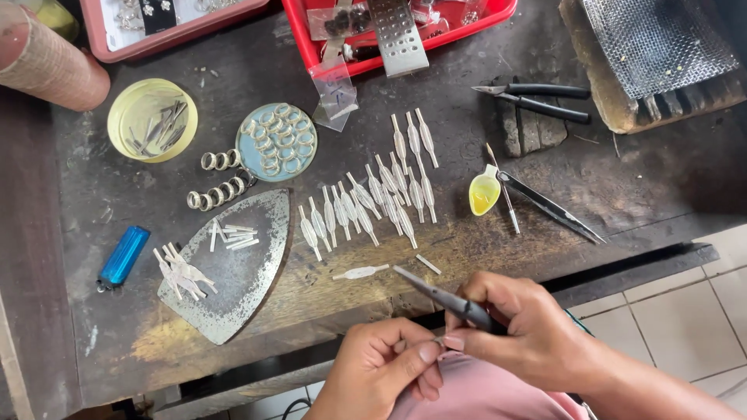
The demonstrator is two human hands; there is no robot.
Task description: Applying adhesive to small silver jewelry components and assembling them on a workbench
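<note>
A yellow round dish [152, 120] is sitting at the upper left of the worn workbench [467, 257], holding a loose heap of thin metal pins. Just right of it, a pale blue round lid [277, 142] is carrying a layer of small silver rings, and more rings [220, 180] are lying in two short rows beside it. A small yellow spoon-shaped cup [484, 192] is resting near the centre right, beside dark tweezers [548, 206]. Two red trays [397, 31] along the far edge are holding small bags and metal parts. A flat metal plate [233, 264], shaped like an iron's sole, is bearing little silver strips, and rows of flat silver pieces [373, 198] are spreading across the middle of the bench.

The right hand [517, 327] is gripping slim pliers [443, 294] with its fingers curled tightly round the handle, the tip pointing up and left over the bench edge. The left hand [381, 365] is sitting just below, thumb and forefinger pinched narrowly on something tiny, too small to make out, touching the right hand's fingertips.
</note>
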